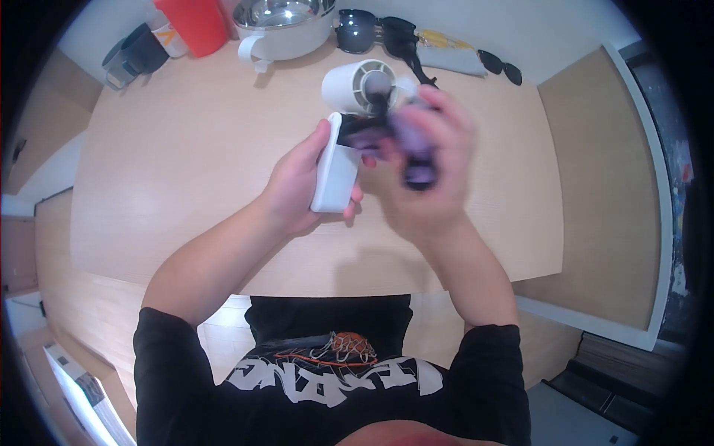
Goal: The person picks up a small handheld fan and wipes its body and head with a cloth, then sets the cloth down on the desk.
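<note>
My left hand [295, 178] grips the white handle [336, 181] of what looks like a handheld fan, thumb along its upper edge. Just beyond sits a white cylindrical fan head [341, 88] with a spoked round end; dark parts and blur hide whether it joins the handle. Close on the right, my right hand [446, 145] is blurred, its fingers around a purple object with a dark round end [418, 139]. Another purple and black part [368, 139] shows between the hands, too smeared to name. Both hands are above the wooden table [195, 167].
Along the back stand grey cups [142, 50], a red container [192, 25] and a white-handled pot [295, 42] with a shiny metal inside. Right of these lie large black sunglasses [357, 33], a light grey pouch [452, 60] and smaller sunglasses [500, 67]. A wooden panel [608, 184] borders the right side.
</note>
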Motion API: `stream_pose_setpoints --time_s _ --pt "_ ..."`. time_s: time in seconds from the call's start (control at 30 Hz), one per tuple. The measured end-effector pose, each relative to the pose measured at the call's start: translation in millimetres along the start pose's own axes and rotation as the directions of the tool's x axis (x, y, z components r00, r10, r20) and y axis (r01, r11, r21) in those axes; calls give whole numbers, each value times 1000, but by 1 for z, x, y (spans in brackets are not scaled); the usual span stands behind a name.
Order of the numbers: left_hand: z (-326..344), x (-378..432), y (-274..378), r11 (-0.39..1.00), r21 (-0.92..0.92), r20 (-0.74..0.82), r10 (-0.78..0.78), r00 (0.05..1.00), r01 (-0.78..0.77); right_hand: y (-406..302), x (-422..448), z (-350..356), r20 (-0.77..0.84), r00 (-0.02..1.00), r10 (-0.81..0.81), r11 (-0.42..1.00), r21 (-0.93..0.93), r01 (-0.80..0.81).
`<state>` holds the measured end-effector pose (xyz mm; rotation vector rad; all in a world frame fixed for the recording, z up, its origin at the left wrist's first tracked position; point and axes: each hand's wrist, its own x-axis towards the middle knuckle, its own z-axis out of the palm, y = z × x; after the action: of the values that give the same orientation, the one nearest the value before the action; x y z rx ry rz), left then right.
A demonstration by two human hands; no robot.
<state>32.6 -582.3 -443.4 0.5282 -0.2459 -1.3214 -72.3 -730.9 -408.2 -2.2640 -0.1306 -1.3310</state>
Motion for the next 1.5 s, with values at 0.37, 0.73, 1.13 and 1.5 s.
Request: stream_pose_setpoints --time_s 0.37,0.73,1.13,1.5 --pt "-4 -2 0 995 -81 -70 52 996 -57 -12 -11 12 264 936 -234 971 22 236" --pt "3 -2 14 979 -155 162 155 975 -130 -20 -21 21 322 874 -364 930 179 321" --pt "4 -7 3 946 174 71 264 962 -273 -15 -19 12 212 926 -313 945 170 280" --pt "13 -8 -1 861 370 21 367 930 -348 2 -17 12 113 985 -127 970 222 100"
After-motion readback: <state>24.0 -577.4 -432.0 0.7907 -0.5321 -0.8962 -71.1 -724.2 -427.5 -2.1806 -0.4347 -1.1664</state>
